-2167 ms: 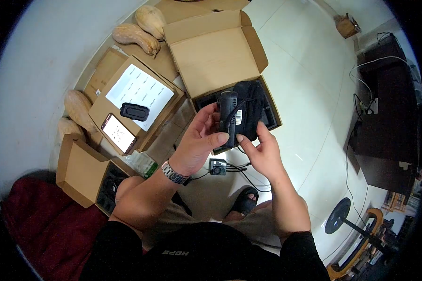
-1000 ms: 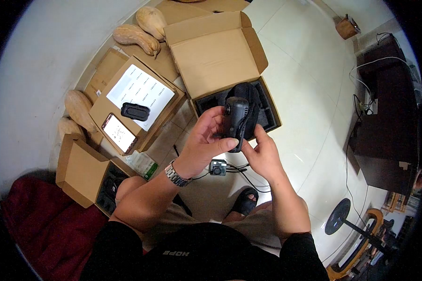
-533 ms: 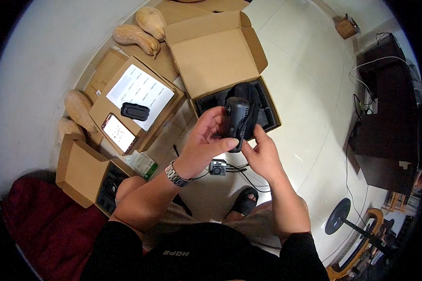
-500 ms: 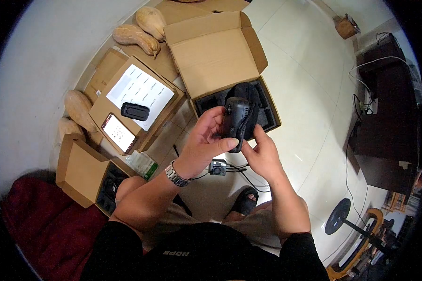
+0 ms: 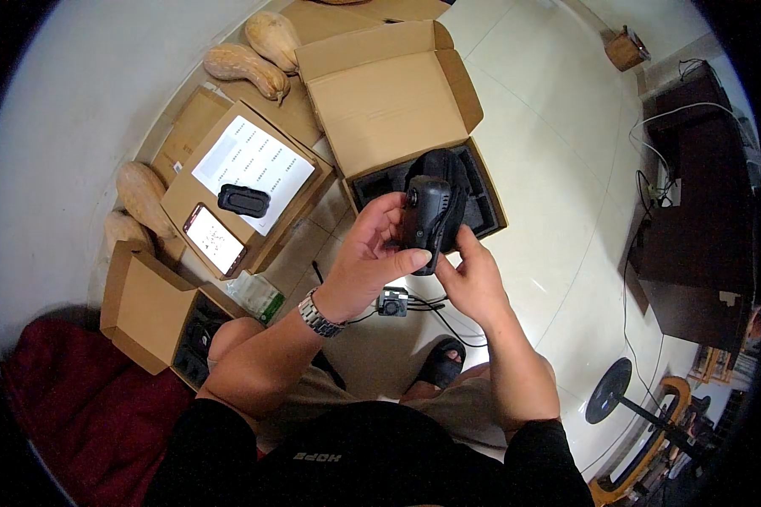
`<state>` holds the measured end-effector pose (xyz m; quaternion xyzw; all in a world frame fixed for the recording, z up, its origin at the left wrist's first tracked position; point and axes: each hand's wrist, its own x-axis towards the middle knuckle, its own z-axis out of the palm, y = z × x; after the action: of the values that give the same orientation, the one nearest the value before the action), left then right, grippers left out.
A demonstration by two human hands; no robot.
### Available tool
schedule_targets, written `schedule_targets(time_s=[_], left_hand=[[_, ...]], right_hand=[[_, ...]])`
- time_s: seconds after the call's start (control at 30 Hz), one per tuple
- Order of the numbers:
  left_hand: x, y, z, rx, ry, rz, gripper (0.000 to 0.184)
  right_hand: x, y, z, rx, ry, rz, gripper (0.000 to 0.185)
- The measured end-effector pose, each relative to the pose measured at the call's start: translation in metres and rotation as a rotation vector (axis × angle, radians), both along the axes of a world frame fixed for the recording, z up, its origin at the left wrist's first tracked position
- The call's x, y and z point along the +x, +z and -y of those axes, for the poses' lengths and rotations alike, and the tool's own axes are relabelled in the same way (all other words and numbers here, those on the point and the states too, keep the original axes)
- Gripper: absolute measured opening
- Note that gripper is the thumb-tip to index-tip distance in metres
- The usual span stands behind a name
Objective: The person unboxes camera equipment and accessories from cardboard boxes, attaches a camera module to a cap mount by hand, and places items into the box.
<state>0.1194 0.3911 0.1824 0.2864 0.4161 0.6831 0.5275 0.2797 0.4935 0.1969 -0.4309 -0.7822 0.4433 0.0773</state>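
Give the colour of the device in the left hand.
The device is black; the head view shows it.

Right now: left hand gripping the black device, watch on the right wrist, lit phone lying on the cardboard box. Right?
One slip: the watch is on the left wrist, not the right, as the head view shows. Rest stands: left hand gripping the black device, lit phone lying on the cardboard box.
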Motion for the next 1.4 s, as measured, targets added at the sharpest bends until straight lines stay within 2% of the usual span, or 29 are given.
schedule_targets(time_s=[0.9,0.97,1.13,1.17,1.4], left_hand=[[0.000,0.003,-0.001,-0.079,0.015,0.016,0.065],[-0.001,-0.001,-0.001,-0.051,-0.003,0.090,0.066],[0.001,-0.007,-0.003,-0.065,0.030,0.150,0.061],[0.001,-0.007,-0.002,-0.068,0.047,0.163,0.059],[-0.003,-0.004,-0.003,-0.118,0.090,0.252,0.055]], right_hand=[[0.002,-0.003,0.001,0.016,-0.005,-0.003,0.038],[0.007,-0.024,0.003,0.191,0.020,-0.169,0.038],[0.004,-0.019,0.002,0.039,-0.012,-0.111,0.036],[0.001,-0.023,0.004,0.062,-0.010,-0.209,0.033],[-0.002,-0.021,0.004,0.072,0.020,-0.199,0.032]])
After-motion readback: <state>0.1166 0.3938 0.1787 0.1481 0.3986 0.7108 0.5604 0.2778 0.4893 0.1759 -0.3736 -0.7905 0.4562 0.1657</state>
